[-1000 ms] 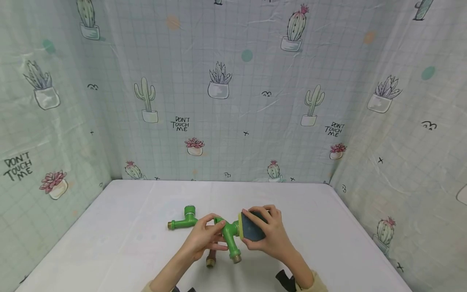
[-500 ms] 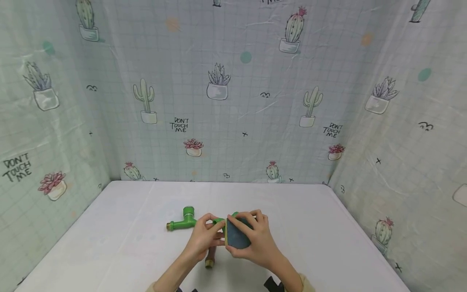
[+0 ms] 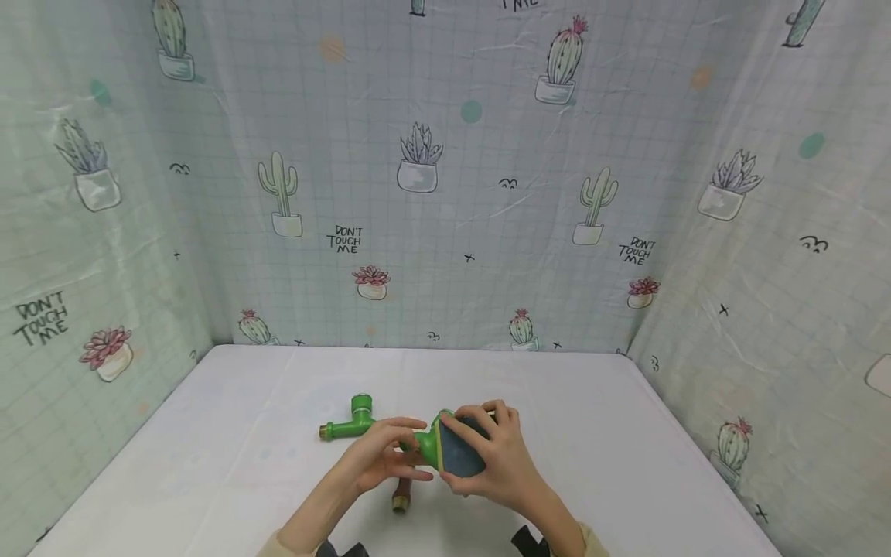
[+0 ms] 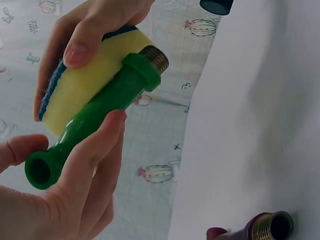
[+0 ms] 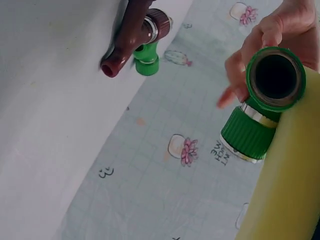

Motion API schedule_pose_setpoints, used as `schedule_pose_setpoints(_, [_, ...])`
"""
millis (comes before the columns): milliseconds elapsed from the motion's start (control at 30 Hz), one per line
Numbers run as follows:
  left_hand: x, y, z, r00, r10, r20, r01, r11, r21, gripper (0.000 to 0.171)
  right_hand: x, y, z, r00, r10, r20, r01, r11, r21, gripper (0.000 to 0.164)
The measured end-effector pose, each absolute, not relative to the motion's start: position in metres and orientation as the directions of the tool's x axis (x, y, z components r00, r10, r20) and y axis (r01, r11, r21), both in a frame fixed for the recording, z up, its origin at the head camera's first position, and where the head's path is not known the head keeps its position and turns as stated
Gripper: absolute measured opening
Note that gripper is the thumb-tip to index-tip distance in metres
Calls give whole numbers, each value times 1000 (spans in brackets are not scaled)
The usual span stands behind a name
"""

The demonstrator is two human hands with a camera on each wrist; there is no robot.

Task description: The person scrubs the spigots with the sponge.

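Observation:
My left hand (image 3: pixel 381 456) holds a green plastic faucet (image 4: pixel 102 105), thumb on one side of its open end and fingers along its body. A brass threaded end sticks out at the other end in the left wrist view. My right hand (image 3: pixel 496 460) grips a sponge (image 3: pixel 459 451), dark blue on one face and yellow on the other. The yellow side (image 4: pixel 82 82) lies against the faucet. In the right wrist view the faucet's open green mouth (image 5: pixel 276 79) faces the camera, with its ribbed knob below. The sponge covers much of the faucet in the head view.
Another green faucet (image 3: pixel 348 427) lies on the white table (image 3: pixel 244 433), left of the hands. A brownish-red faucet (image 5: pixel 131 32) with a brass end lies under the hands, partly hidden in the head view. A cactus-print curtain (image 3: pixel 445 255) surrounds the table.
The right hand and sponge have moved left over the faucet, which has turned so its spout no longer points down in view. The left hand's fingers have spread and loosened around it.

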State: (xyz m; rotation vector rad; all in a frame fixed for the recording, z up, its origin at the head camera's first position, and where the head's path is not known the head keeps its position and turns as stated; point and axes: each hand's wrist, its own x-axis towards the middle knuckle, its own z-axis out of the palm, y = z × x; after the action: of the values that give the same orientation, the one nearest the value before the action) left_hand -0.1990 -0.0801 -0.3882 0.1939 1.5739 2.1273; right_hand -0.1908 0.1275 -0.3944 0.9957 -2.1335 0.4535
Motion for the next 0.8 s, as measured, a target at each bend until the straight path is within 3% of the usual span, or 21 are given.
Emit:
schedule_pose_setpoints(67, [-203,-84,-391,-829,531,-177,-322,-193,927,56,-190,128,-394,-401,-547,735,-783,621,35,67])
schedule_pose_setpoints(200, [-209,-89,-397,-728,661,-182,-351,-131,927,48,-190,129,-392,-346,-589,730,-811,580,83,70])
schedule_pose_setpoints(333, [-210,-90,-403,-676,714,-186,-363,-103,926,46,-191,129,-392,-347,-595,725,-816,572,79,70])
schedule_pose_setpoints(533, [-202,-82,-402,-765,591,-256,-357,-59,932,59,-195,131,-392,-380,-526,761,-782,622,39,65])
schedule_pose_setpoints(800, [-194,-74,-397,-895,412,-173,-249,-140,958,65,-194,128,-393,-463,-469,753,-734,679,-29,68])
